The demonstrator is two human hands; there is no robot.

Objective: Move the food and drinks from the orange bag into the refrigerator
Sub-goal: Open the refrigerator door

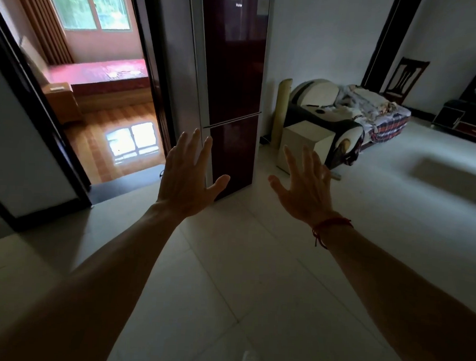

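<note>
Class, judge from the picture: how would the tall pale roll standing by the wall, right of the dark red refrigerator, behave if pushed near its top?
The tall pale roll stands upright, tall and slim, so it would probably tip easily. Being cylindrical, it would likely roll once down. The white box in front might block a forward fall.

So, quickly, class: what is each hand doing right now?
Left hand: open, fingers spread, holding nothing.
Right hand: open, fingers spread, holding nothing.

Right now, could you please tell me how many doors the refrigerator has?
2. On the refrigerator, the tall upper door is on top and the shorter lower door sits directly beneath it. Both are shut.
</note>
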